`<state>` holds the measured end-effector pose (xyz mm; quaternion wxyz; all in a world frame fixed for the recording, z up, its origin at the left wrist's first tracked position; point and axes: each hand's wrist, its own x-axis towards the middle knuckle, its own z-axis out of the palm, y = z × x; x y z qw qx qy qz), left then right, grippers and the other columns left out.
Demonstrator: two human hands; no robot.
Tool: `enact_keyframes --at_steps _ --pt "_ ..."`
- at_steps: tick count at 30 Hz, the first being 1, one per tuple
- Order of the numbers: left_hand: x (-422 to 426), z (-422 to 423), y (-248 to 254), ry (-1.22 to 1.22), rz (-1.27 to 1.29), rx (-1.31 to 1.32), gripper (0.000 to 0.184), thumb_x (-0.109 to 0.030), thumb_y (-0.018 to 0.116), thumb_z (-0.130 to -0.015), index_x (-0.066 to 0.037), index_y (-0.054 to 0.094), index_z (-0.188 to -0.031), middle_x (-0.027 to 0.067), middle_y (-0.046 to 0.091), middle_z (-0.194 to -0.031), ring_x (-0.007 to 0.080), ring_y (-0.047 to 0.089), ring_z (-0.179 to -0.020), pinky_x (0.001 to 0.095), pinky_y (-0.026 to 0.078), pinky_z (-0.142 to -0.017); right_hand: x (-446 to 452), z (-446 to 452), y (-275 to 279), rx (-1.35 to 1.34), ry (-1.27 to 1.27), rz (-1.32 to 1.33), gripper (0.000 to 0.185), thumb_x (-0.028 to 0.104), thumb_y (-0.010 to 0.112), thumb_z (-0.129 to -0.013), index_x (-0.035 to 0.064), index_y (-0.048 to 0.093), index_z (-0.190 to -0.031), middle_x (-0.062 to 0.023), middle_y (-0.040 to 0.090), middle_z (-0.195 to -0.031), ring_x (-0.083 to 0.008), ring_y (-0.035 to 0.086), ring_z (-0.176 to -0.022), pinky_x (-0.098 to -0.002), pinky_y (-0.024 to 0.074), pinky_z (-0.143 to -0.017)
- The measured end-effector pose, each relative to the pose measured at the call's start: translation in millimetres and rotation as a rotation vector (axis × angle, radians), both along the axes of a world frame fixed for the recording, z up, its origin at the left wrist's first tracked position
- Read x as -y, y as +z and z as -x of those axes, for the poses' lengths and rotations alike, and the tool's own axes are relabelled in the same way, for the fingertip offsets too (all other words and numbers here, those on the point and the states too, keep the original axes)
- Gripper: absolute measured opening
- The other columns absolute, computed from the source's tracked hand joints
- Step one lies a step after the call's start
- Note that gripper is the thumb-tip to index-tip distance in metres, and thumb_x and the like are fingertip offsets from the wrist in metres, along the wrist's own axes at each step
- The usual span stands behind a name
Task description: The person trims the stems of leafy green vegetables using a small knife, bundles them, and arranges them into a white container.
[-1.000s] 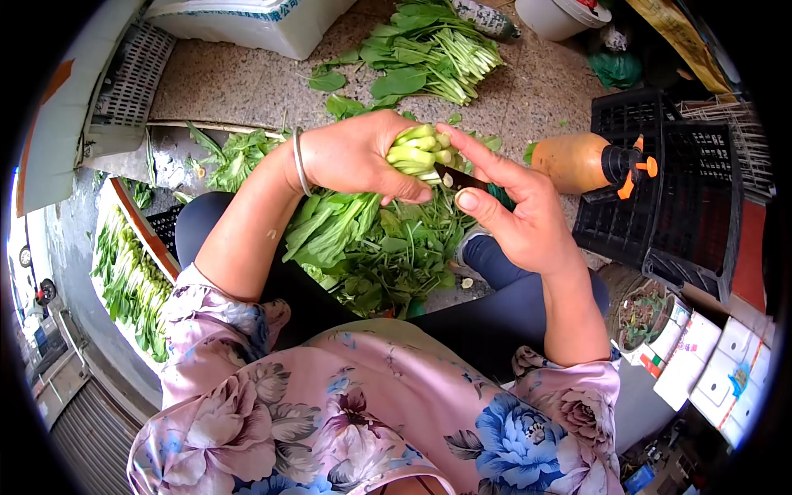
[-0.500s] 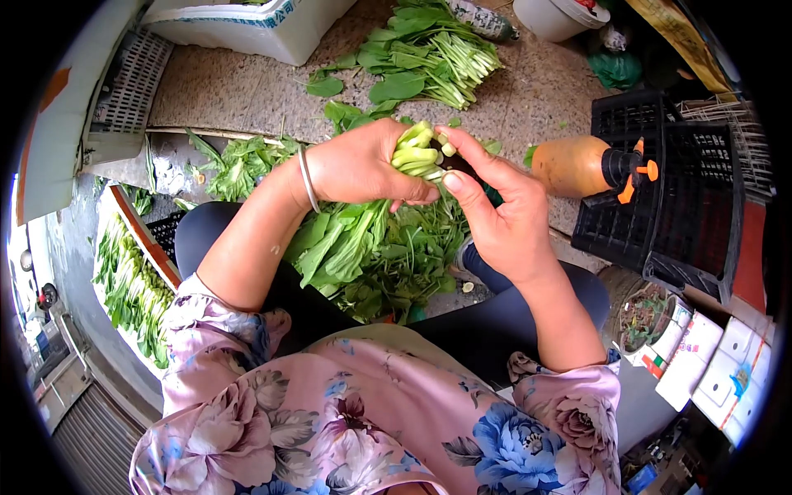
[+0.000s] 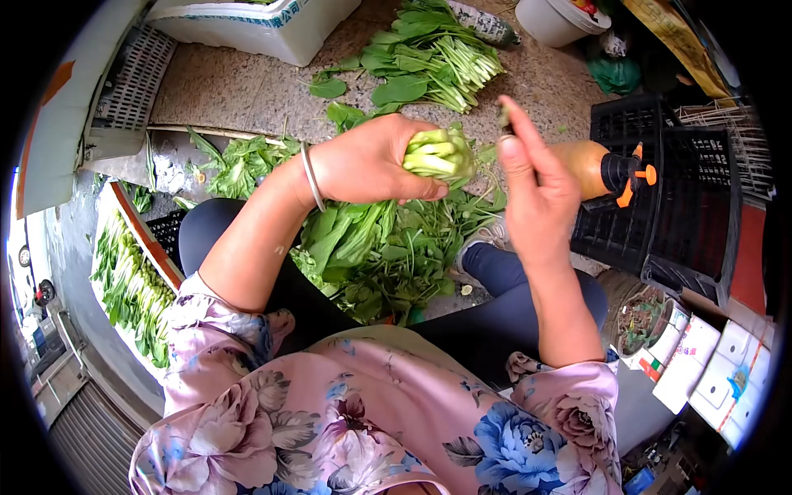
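Observation:
My left hand (image 3: 363, 162), with a pale bracelet on the wrist, is wrapped round a bunch of leafy greens (image 3: 441, 157). Its pale, thick stem ends point right, while the leaves hang below the hand. To the right and apart from the bunch, my right hand (image 3: 540, 194) is raised with thumb and index finger pinched together. A small dark thing shows at those fingertips, too little of it to name. Under both hands lies a heap of loose green leaves (image 3: 388, 264) between my legs.
Another bundle of greens (image 3: 437, 62) lies on the stone slab (image 3: 231, 91), by a white foam box (image 3: 247, 29). An orange spray bottle (image 3: 582, 165) stands by black crates (image 3: 689, 198) at right. A box of greens (image 3: 128, 280) is at left. A white bucket (image 3: 557, 21) stands at the back.
My right hand has moved right and up, away from the stem ends it was touching. My left hand still holds the bunch, now shifted slightly right with more stem ends showing.

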<state>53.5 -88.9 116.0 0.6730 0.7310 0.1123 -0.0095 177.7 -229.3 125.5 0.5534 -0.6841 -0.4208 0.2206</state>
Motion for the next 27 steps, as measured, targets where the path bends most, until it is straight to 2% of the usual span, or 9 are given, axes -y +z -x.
enact_keyframes --at_steps 1,5,10,13,19,20,23,24,27 --pt "0.4 0.2 -2.5 0.011 -0.073 0.069 0.022 -0.012 0.067 -0.073 -0.001 0.056 -0.087 0.0018 0.059 -0.069 0.0078 0.052 -0.057 0.0233 0.045 -0.053 -0.3 -1.7 2.6 -0.077 -0.027 -0.003 0.031 0.012 0.056 -0.085 0.0064 0.055 -0.115 -0.0077 0.062 -0.099 -0.0084 0.056 -0.082 -0.0217 0.0437 -0.073" --pt "-3.2 1.0 1.7 0.077 0.002 -0.012 0.021 -0.010 0.066 -0.072 -0.001 0.056 -0.088 0.0030 0.059 -0.072 0.0089 0.052 -0.060 0.0248 0.046 -0.059 1.9 4.6 2.9 -0.012 0.345 -0.100 0.045 0.015 0.058 -0.083 0.0038 0.045 -0.124 -0.0121 0.059 -0.109 -0.0140 0.057 -0.094 -0.0250 0.0425 -0.082" --pt "3.2 -1.9 -6.3 0.187 -0.190 0.102 0.022 -0.008 0.064 -0.068 0.000 0.054 -0.086 0.0096 0.058 -0.068 0.0166 0.055 -0.060 0.0295 0.045 -0.058 -0.5 10.1 -0.7 -0.134 0.342 -0.022 0.045 0.016 0.058 -0.084 0.0053 0.044 -0.125 -0.0112 0.059 -0.109 -0.0114 0.055 -0.094 -0.0242 0.0421 -0.082" --pt "6.5 -1.9 -5.4 0.249 -0.242 0.068 0.025 -0.004 0.063 -0.067 0.000 0.052 -0.089 0.0048 0.057 -0.071 0.0093 0.050 -0.065 0.0262 0.044 -0.061 -3.1 9.3 -2.4 -0.133 0.333 -0.024 0.042 0.015 0.057 -0.084 0.0050 0.046 -0.123 -0.0107 0.060 -0.107 -0.0103 0.054 -0.094 -0.0239 0.0419 -0.082" --pt "15.9 -5.3 -21.9 0.369 -0.306 0.035 0.028 -0.010 0.065 -0.071 0.000 0.053 -0.094 0.0085 0.059 -0.074 0.0119 0.053 -0.067 0.0274 0.046 -0.064 -7.7 12.7 -10.6 -0.098 0.226 -0.039 0.035 0.015 0.056 -0.085 0.0042 0.051 -0.118 -0.0101 0.061 -0.105 -0.0093 0.055 -0.093 -0.0224 0.0422 -0.081" --pt "17.3 -6.4 -21.8 0.412 -0.338 0.105 0.025 -0.016 0.063 -0.071 0.001 0.053 -0.087 0.0192 0.058 -0.069 0.0339 0.058 -0.065 0.0366 0.046 -0.059 -8.9 14.2 -11.4 -0.098 0.227 -0.039 0.035 0.015 0.056 -0.085 0.0042 0.051 -0.118 -0.0101 0.061 -0.105 -0.0093 0.055 -0.093 -0.0224 0.0422 -0.081" --pt "20.7 -9.5 -34.2 0.480 -0.396 0.099 0.024 -0.015 0.063 -0.071 0.000 0.053 -0.087 0.0197 0.058 -0.070 0.0356 0.058 -0.066 0.0381 0.046 -0.060 -14.4 17.0 -12.7 -0.166 0.144 0.006 0.033 0.014 0.057 -0.084 0.0046 0.054 -0.115 -0.0098 0.063 -0.100 -0.0087 0.056 -0.089 -0.0223 0.0432 -0.078" --pt "17.8 -8.3 -31.7 0.434 -0.462 0.042 0.029 -0.011 0.063 -0.073 0.000 0.051 -0.097 0.0103 0.059 -0.074 0.0168 0.056 -0.064 0.0291 0.046 -0.063 -17.0 16.8 -11.7 -0.113 0.122 0.009 0.031 0.014 0.058 -0.084 0.0053 0.056 -0.114 -0.0089 0.063 -0.097 -0.0078 0.056 -0.086 -0.0220 0.0435 -0.076" --pt "13.0 -9.2 -25.8 0.381 -0.462 0.010 0.027 -0.011 0.064 -0.073 0.000 0.052 -0.096 0.0102 0.060 -0.073 0.0165 0.056 -0.063 0.0286 0.046 -0.063 -24.0 5.3 -5.9 -0.103 0.062 0.047 0.030 0.014 0.059 -0.083 0.0070 0.058 -0.112 -0.0058 0.064 -0.090 -0.0053 0.054 -0.078 -0.0204 0.0435 -0.070"
